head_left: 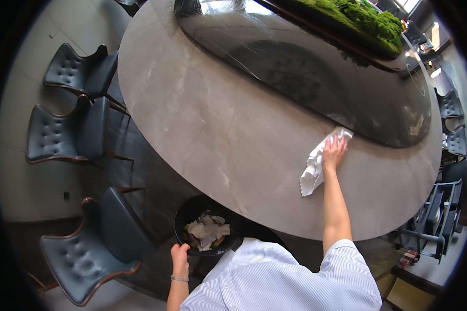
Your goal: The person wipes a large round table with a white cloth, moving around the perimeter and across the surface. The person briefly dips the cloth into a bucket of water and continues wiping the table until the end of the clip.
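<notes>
My right hand presses a crumpled white cloth onto the grey stone-look top of a large round table. The cloth's upper end lies at the edge of a glossy dark raised centre. Low in the view, my left hand grips the rim of a black bin beside the table's near edge. Inside the bin lie crumpled white tissues and some food scraps.
Several dark tufted chairs with wooden trim stand along the left. A long planter of green moss rests on the table's centre. At the right are a dark metal trolley and a side counter.
</notes>
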Tool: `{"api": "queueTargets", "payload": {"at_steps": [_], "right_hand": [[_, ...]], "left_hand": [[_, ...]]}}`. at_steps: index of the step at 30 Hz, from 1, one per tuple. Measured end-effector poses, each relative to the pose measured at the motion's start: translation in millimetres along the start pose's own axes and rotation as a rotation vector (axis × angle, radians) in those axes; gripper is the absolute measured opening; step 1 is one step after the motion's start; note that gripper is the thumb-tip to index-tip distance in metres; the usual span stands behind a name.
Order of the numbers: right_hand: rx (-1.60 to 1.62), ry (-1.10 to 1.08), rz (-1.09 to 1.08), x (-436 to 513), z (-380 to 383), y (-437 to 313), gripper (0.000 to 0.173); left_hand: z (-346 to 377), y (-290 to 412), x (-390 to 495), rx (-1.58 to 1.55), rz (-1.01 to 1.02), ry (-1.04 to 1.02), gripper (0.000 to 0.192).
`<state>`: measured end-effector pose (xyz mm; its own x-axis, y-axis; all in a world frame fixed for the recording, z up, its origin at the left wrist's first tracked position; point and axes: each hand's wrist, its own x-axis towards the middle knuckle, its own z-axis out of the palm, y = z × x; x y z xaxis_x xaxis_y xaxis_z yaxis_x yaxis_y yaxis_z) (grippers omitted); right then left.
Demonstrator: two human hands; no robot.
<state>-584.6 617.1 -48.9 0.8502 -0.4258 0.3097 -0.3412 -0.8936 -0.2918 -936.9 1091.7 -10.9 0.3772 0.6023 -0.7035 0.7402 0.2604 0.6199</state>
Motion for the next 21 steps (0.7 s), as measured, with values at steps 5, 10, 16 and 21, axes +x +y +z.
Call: {"api": "queueTargets", "payload": {"at_steps": [5,10,16,21], "right_hand": [[0.15,0.055,-0.308,10.9,32.2,-120.9,0.037],[0.433,-0.044,-0.579,-0.7,40.6,-246.3,0.033],[0.569,-0.327,-0.744,-78.8,-12.4,-233.8,0.041],[0.338,-0.072,-0.449,-61.9,-49.7,-92.1,0.039]], "left_hand": [[2.0,13.7,-16.7,0.02,-0.097,0.03,0.012],[8.8,51.6,-38.9,0.122,-0.083,0.074,0.012],[23.3,87.5,-44.7,0.164,0.046,-0.005,0.012],[17.2,139.0,2.6,0.324,0.032,-0.057,0.013]]}}
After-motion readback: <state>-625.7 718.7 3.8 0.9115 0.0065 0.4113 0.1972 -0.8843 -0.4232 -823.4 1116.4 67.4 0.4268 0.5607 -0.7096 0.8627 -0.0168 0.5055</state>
